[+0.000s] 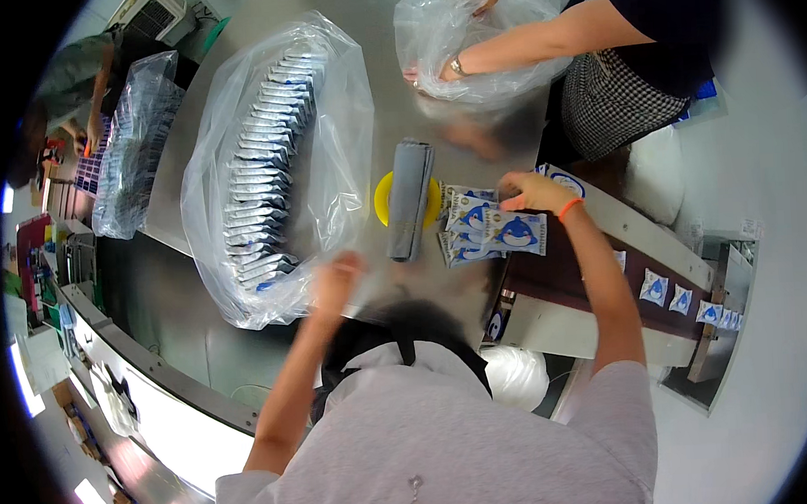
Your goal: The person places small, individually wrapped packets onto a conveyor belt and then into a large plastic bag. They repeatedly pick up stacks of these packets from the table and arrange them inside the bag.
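Note:
On the steel table at right of centre lies a pile of small white-and-blue printed packets [468,220]. Over it my right hand [538,193], with an orange band at the wrist, curls its fingers onto a packet [518,233]; the fingertips are partly hidden. My left hand [337,277] is smeared by motion, so its fingers do not show clearly. It is beside the near end of a large clear plastic bag [346,164], which holds a long row of silvery packets [260,164] standing on edge. Between the bag and the pile, a folded grey bundle [410,200] lies across a yellow round object [384,199].
A brown conveyor belt [566,263] with several spaced packets [654,288] runs in from the right. At the far right a co-worker's hands handle another clear bag [480,46]. A filled bag [138,142] lies at the far left, near another person. A white round bundle [517,378] is under the conveyor.

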A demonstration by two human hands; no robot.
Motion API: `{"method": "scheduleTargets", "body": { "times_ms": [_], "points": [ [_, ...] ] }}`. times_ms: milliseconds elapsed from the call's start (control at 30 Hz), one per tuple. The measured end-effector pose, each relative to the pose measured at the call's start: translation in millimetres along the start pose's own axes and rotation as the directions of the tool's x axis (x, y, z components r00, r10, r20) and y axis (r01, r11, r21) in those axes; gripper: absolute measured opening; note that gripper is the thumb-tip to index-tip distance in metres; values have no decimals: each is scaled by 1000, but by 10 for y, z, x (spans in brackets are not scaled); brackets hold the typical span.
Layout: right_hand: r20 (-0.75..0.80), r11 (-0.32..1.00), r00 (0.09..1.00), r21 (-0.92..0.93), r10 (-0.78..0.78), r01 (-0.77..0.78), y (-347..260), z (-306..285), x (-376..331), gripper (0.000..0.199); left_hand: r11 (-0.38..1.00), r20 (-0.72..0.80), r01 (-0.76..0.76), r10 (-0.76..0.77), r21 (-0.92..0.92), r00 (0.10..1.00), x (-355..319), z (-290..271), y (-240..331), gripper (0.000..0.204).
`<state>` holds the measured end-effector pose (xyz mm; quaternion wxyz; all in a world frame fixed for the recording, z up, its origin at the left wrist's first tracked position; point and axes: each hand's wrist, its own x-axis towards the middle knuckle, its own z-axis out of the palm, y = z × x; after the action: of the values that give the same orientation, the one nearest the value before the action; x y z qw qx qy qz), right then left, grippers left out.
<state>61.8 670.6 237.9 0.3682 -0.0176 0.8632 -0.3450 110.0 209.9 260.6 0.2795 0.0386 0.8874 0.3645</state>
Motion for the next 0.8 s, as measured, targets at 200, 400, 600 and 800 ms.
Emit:
{"method": "scheduleTargets", "body": {
  "times_ms": [200, 400, 600, 800],
  "points": [
    [143, 989, 980, -73, 139, -129, -265, 956, 199, 103, 83, 641, 693, -315, -716, 700, 415, 2408, 86, 70],
    [-307, 918, 907, 357, 288, -171, -201, 2189, 33, 72, 128, 437, 464, -190, -877, 879, 177, 2276, 170, 99],
    [-349, 545, 869, 831, 350, 115, -394, 2639, -384, 106, 590, 263, 151, 108, -793, 959, -4, 2122, 13, 103],
    [-549, 396, 834, 777, 46, 490, -638, 2833, -761, 102, 657, 252, -383, 660, -649, 707, -103, 1341, 62, 133]
  ]
}}
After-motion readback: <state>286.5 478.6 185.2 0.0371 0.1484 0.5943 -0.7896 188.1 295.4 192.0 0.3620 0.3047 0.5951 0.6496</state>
